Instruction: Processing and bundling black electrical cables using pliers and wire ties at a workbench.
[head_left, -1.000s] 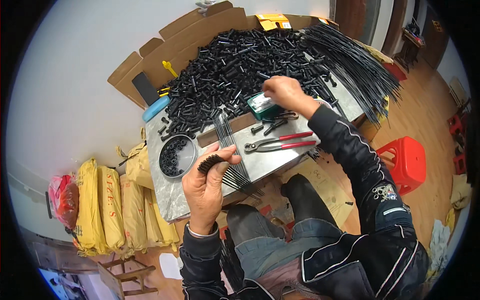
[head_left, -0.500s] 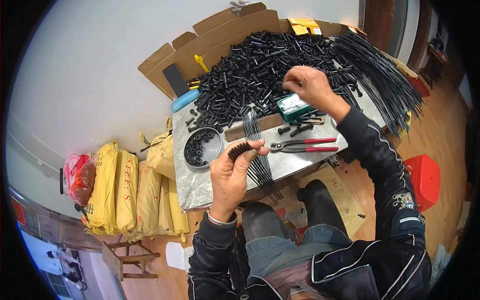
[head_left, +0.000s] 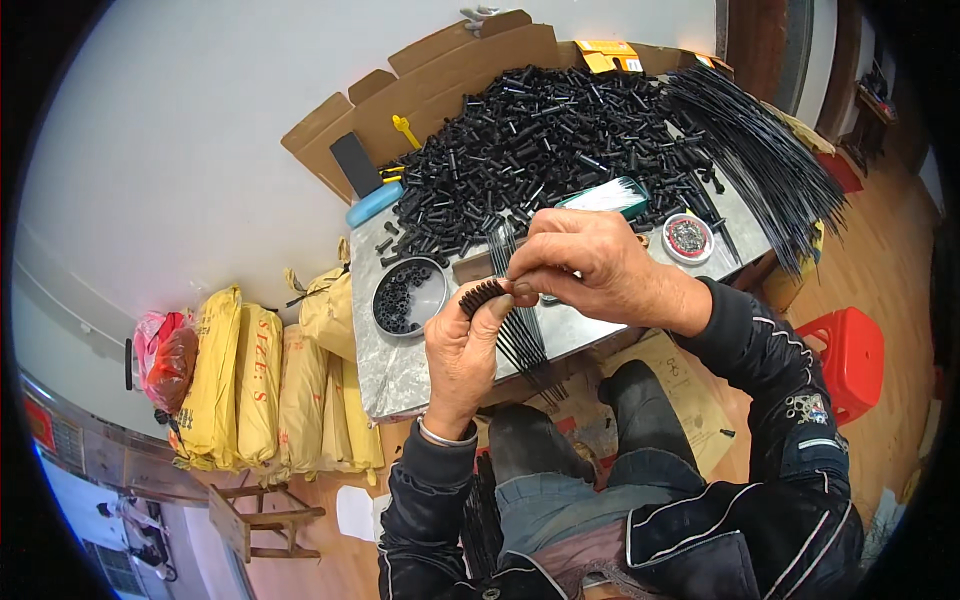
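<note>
My left hand (head_left: 458,362) grips a row of thin black rods (head_left: 527,350), their thicker dark ends fanned out above the thumb and their shafts slanting down past the table's front edge. My right hand (head_left: 592,262) meets the left fingertips, thumb and fingers pinched together; whatever sits in that pinch is too small and covered to make out. More thin rods (head_left: 502,240) lie on the table just behind the hands. Beyond them rises a big heap of short black tubular parts (head_left: 540,150). A green box (head_left: 632,208) with white contents stands behind my right hand.
To the left is a round tin (head_left: 440,290) of small black rings (head_left: 398,296). A round dish (head_left: 688,238) of small metal bits is on the right, near a long bundle of black rods (head_left: 760,150). Yellow sacks (head_left: 258,385) and a red stool (head_left: 855,365) flank the table (head_left: 375,385).
My right hand has come down and left from above the green box to my left fingertips, now covering most of the red-handled pincers. The left hand keeps its grip on the rods.
</note>
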